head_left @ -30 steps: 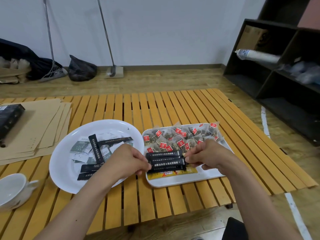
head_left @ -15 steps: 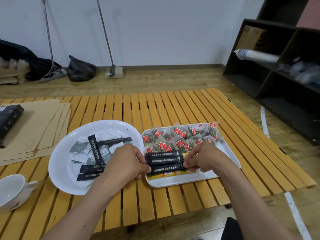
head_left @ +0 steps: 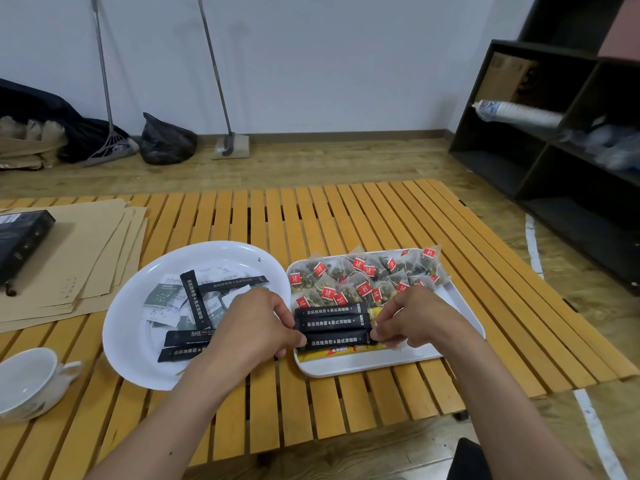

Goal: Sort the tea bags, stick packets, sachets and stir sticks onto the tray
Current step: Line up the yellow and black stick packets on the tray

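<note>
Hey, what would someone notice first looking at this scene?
Probably both hands, left hand and right hand, pinching the ends of the black stick packets on the white tray at center. Behind them, red-tagged tea bags fill the tray's far side; the round plate to the left holds more packets.

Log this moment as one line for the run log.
left hand + right hand: gripping black stick packets | on tray | tea bags behind

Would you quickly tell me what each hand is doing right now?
Left hand: pinches the left ends of the black stick packets on the tray.
Right hand: pinches their right ends.
</note>
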Tool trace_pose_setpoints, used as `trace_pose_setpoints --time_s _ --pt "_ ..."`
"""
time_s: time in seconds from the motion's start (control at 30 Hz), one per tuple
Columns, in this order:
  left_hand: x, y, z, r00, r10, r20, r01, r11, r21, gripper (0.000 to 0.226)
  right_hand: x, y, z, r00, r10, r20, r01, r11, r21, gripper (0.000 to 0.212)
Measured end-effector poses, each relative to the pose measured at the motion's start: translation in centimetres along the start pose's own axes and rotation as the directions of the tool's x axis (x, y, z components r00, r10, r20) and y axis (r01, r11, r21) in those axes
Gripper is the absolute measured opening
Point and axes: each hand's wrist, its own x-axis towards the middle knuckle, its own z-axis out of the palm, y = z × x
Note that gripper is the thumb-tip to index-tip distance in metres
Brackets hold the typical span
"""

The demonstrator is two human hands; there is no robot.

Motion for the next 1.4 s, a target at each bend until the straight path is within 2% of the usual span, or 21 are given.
trace_pose_setpoints --time_s 0.13,0.23,0.37,0.47,0.53,0.63,0.8,0.9,0.97,1.07,1.13,1.3,1.4 --pt "0.1 0.0 -0.7 1.0 0.001 -0.021 -0.002 0.999 -0.036 0.028 0.1 0.2 0.0 0.999 -0.034 -0.039 0.034 0.999 0.01 0.017" --pt "0.7 -0.4 -2.2 0.991 0.007 -0.135 -0.017 0.997 -0.07 0.022 0.5 0.2 0.4 0.979 -0.128 -0.161 0.139 0.988 0.061 0.016" --pt "2.3 -3.1 -4.8 0.906 0.119 -0.406 -0.071 0.989 0.132 0.011 0.7 -0.7 1.5 0.91 -0.3 -0.288 0.323 0.946 0.035 0.013" --pt "3.5 -5.4 -5.9 0.847 0.22 -0.484 -0.078 0.952 0.296 0.023 0.8 -1.3 2.4 0.877 -0.379 -0.297 0.397 0.918 0.002 0.014" --pt "3.8 -6.1 -6.0 0.856 0.211 -0.471 -0.045 0.94 0.338 0.025 0.8 -1.5 2.6 0.868 -0.396 -0.299 0.419 0.908 0.013 0.015" --pt "3.8 -6.4 -5.5 0.887 0.187 -0.423 -0.016 0.927 0.375 0.009 0.6 -1.6 2.7 0.869 -0.406 -0.284 0.422 0.907 -0.006 0.015" --pt "4.1 -6.2 -5.4 0.872 0.166 -0.46 -0.021 0.953 0.303 0.012 0.7 -1.2 2.3 0.871 -0.393 -0.295 0.416 0.909 0.016 0.013" --pt "3.5 -4.9 -5.7 0.895 0.161 -0.415 -0.125 0.986 0.113 0.012 0.6 -1.3 2.3 0.876 -0.387 -0.286 0.424 0.902 0.079 0.011" --pt "2.7 -3.4 -5.8 0.908 0.188 -0.374 -0.222 0.974 -0.049 0.01 0.5 -1.5 2.3 0.889 -0.377 -0.26 0.426 0.888 0.171 0.01" --pt "1.3 -1.2 -4.7 0.947 0.25 -0.204 -0.303 0.907 -0.294 0.008 0.1 -1.8 2.2 0.923 -0.353 -0.154 0.385 0.846 0.369 0.013" --pt "0.9 -0.4 -3.2 0.953 0.284 -0.106 -0.303 0.882 -0.361 0.006 0.1 -1.6 1.9 0.939 -0.332 -0.089 0.337 0.839 0.428 0.013" --pt "2.2 -0.5 -0.7 0.958 0.251 -0.136 -0.284 0.888 -0.362 0.014 1.1 -0.3 0.9 0.981 -0.192 -0.029 0.183 0.862 0.472 0.01" --pt "2.7 -0.9 0.1 0.955 0.256 -0.152 -0.291 0.91 -0.295 0.02 1.9 0.0 0.8 0.99 -0.134 -0.041 0.138 0.872 0.469 0.012"
